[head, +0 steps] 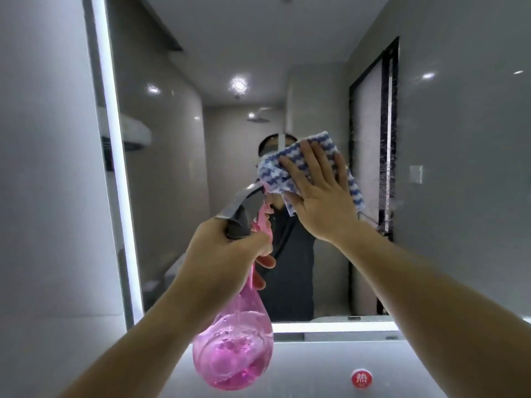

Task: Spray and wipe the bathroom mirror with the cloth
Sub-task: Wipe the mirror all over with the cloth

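The bathroom mirror [235,53] fills the upper middle, framed by a lit strip. My right hand [319,196] presses flat, fingers spread, on a blue-and-white patterned cloth [275,172] against the glass at centre. My left hand [221,262] grips the neck of a pink spray bottle [232,351] with a grey head and pink trigger, nozzle pointing up toward the mirror just left of the cloth. The bottle is partly filled with pink liquid. A person's reflection shows behind the cloth.
Grey tiled walls [465,168] flank the mirror on both sides. A shelf or counter ledge [330,366] lies below the mirror, with a round red cap [361,378] marked in white. Water droplets streak the mirror's right part [386,156].
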`<act>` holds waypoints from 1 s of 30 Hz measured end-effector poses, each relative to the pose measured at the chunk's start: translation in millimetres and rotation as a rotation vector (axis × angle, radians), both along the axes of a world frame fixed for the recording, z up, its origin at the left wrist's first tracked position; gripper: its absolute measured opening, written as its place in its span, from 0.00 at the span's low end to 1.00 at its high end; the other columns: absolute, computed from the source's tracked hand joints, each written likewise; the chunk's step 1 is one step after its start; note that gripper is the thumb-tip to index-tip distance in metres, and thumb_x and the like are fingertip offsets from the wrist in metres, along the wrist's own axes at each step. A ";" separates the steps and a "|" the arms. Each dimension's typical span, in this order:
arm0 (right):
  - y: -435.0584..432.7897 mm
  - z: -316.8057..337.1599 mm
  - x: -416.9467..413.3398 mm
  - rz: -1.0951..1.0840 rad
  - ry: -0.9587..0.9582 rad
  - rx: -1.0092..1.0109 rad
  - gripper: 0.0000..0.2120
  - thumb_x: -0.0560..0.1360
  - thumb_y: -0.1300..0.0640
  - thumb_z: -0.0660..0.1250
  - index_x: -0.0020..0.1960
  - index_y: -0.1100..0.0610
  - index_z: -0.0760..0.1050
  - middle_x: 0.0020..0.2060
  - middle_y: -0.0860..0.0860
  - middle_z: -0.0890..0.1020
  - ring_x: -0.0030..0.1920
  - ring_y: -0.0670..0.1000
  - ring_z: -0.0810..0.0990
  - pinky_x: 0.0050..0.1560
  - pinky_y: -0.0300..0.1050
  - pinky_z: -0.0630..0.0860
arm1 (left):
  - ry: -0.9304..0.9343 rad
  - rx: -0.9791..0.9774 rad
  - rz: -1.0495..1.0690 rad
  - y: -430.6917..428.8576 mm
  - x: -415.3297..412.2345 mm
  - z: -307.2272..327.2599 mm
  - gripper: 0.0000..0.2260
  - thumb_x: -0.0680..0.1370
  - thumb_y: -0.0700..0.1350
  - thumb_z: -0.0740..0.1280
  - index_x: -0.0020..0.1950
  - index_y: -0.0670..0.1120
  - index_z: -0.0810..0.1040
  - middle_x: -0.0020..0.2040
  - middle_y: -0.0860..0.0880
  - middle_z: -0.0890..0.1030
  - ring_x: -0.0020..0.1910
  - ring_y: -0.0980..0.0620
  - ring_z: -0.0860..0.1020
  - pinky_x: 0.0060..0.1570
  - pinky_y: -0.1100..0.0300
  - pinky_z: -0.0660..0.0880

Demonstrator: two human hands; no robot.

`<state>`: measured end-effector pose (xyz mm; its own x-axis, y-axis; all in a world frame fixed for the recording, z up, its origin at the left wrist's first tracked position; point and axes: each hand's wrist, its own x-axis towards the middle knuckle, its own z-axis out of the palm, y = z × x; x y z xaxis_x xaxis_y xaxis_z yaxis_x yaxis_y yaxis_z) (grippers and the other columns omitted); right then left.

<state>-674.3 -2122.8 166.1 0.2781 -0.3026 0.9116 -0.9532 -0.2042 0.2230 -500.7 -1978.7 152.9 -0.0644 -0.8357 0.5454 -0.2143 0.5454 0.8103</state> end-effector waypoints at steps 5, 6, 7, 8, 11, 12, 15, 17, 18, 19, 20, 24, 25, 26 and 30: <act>2.1 -82.8 51.9 0.071 -0.089 -0.009 0.40 0.73 0.45 0.61 0.75 0.50 0.41 0.73 0.59 0.53 0.73 0.62 0.51 0.73 0.62 0.41 | 0.025 0.049 0.034 5.7 -2.4 -17.3 0.04 0.71 0.35 0.67 0.38 0.43 0.77 0.30 0.41 0.82 0.21 0.56 0.77 0.22 0.65 0.73; 3.1 -94.4 48.1 0.100 0.022 0.013 0.40 0.74 0.46 0.60 0.74 0.50 0.37 0.73 0.58 0.52 0.73 0.62 0.52 0.72 0.60 0.42 | 0.015 0.052 0.031 6.6 -3.0 -20.7 0.04 0.71 0.35 0.67 0.39 0.44 0.77 0.30 0.42 0.82 0.21 0.56 0.77 0.22 0.64 0.74; 2.5 -95.3 37.3 0.125 0.117 0.026 0.36 0.75 0.46 0.55 0.73 0.49 0.37 0.73 0.56 0.52 0.73 0.62 0.53 0.72 0.59 0.44 | 0.009 0.052 0.030 6.4 -2.7 -23.8 0.05 0.71 0.35 0.67 0.41 0.45 0.77 0.31 0.44 0.82 0.22 0.56 0.77 0.23 0.65 0.74; 1.3 -88.7 24.1 0.116 0.194 0.026 0.30 0.76 0.46 0.51 0.73 0.48 0.41 0.73 0.55 0.52 0.74 0.60 0.53 0.72 0.58 0.44 | 0.010 0.052 0.033 5.9 -1.9 -25.4 0.07 0.71 0.35 0.66 0.44 0.46 0.77 0.32 0.45 0.83 0.23 0.56 0.78 0.23 0.66 0.74; -3.7 -66.2 -5.4 0.050 0.158 -0.015 0.25 0.77 0.45 0.51 0.73 0.46 0.54 0.74 0.55 0.56 0.74 0.57 0.52 0.73 0.58 0.45 | 0.050 0.059 0.023 5.7 4.1 -30.3 0.08 0.71 0.36 0.66 0.46 0.48 0.76 0.32 0.45 0.82 0.24 0.57 0.79 0.22 0.67 0.73; -1.7 -65.4 -5.8 0.023 0.020 -0.038 0.25 0.77 0.45 0.53 0.72 0.48 0.58 0.73 0.58 0.60 0.73 0.59 0.54 0.73 0.59 0.47 | 0.060 0.061 0.015 6.5 6.7 -32.4 0.07 0.71 0.36 0.66 0.45 0.47 0.77 0.32 0.44 0.82 0.24 0.57 0.79 0.22 0.67 0.73; 5.7 -95.4 30.1 -0.084 -0.322 -0.055 0.26 0.76 0.45 0.56 0.72 0.54 0.62 0.70 0.65 0.63 0.71 0.66 0.56 0.69 0.66 0.47 | 0.077 0.076 -0.018 8.2 15.8 -40.7 0.04 0.70 0.35 0.67 0.41 0.43 0.77 0.31 0.42 0.82 0.23 0.56 0.78 0.22 0.67 0.73; 11.2 -132.9 53.6 -0.092 -0.189 0.017 0.29 0.75 0.45 0.57 0.73 0.53 0.59 0.71 0.64 0.60 0.71 0.65 0.53 0.67 0.68 0.48 | 0.097 0.088 -0.057 5.9 18.8 -48.8 0.04 0.70 0.34 0.66 0.40 0.42 0.77 0.33 0.39 0.82 0.24 0.53 0.78 0.23 0.63 0.74; 14.5 -150.7 54.3 -0.076 -0.035 0.055 0.29 0.74 0.45 0.58 0.73 0.52 0.57 0.71 0.62 0.59 0.71 0.64 0.53 0.66 0.68 0.50 | 0.104 0.097 -0.069 4.1 20.0 -53.0 0.04 0.70 0.34 0.66 0.40 0.42 0.77 0.33 0.39 0.82 0.25 0.50 0.78 0.25 0.60 0.75; 16.2 -161.4 45.0 -0.040 0.123 0.083 0.28 0.74 0.46 0.58 0.72 0.50 0.56 0.71 0.60 0.59 0.71 0.62 0.55 0.65 0.69 0.53 | 0.116 0.108 -0.077 1.9 21.2 -57.2 0.03 0.70 0.34 0.66 0.40 0.41 0.77 0.33 0.39 0.82 0.27 0.49 0.78 0.27 0.58 0.76; 15.2 -163.0 30.5 -0.015 0.243 0.089 0.27 0.74 0.47 0.57 0.71 0.48 0.57 0.71 0.58 0.60 0.71 0.61 0.56 0.65 0.69 0.55 | 0.124 0.119 -0.081 -1.2 23.1 -60.7 0.02 0.70 0.34 0.66 0.40 0.40 0.77 0.33 0.39 0.82 0.28 0.48 0.79 0.27 0.57 0.76; 13.0 -161.9 3.8 -0.126 0.038 0.083 0.27 0.75 0.46 0.59 0.72 0.48 0.59 0.72 0.58 0.57 0.73 0.61 0.54 0.68 0.68 0.48 | 0.140 0.146 -0.084 -9.9 24.7 -70.8 0.01 0.70 0.35 0.66 0.40 0.39 0.76 0.34 0.39 0.82 0.28 0.50 0.80 0.25 0.61 0.76; 15.2 -169.9 13.2 -0.167 -0.100 0.096 0.28 0.76 0.45 0.57 0.73 0.49 0.55 0.72 0.60 0.56 0.73 0.62 0.52 0.68 0.68 0.47 | 0.130 0.158 -0.084 -11.6 22.8 -72.8 0.01 0.71 0.36 0.66 0.40 0.40 0.76 0.35 0.38 0.82 0.28 0.50 0.80 0.26 0.61 0.76; 15.0 -182.5 25.4 -0.191 -0.179 0.108 0.29 0.76 0.44 0.53 0.74 0.50 0.52 0.72 0.62 0.56 0.74 0.63 0.50 0.69 0.67 0.47 | 0.121 0.174 -0.094 -12.3 19.8 -74.4 0.01 0.71 0.36 0.66 0.39 0.41 0.76 0.34 0.39 0.82 0.27 0.50 0.80 0.25 0.62 0.76; 18.6 -212.1 14.5 -0.133 0.072 0.177 0.34 0.75 0.44 0.57 0.75 0.46 0.44 0.76 0.56 0.44 0.75 0.57 0.42 0.73 0.60 0.41 | 0.096 0.207 -0.135 -15.6 7.5 -76.9 0.07 0.71 0.35 0.66 0.33 0.42 0.77 0.32 0.43 0.82 0.23 0.53 0.78 0.23 0.64 0.75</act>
<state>-659.8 -2104.1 -46.0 0.2878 -0.4947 0.8200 -0.9572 -0.1200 0.2635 -493.2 -1994.4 76.0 -0.1397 -0.9172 0.3730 -0.0678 0.3847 0.9205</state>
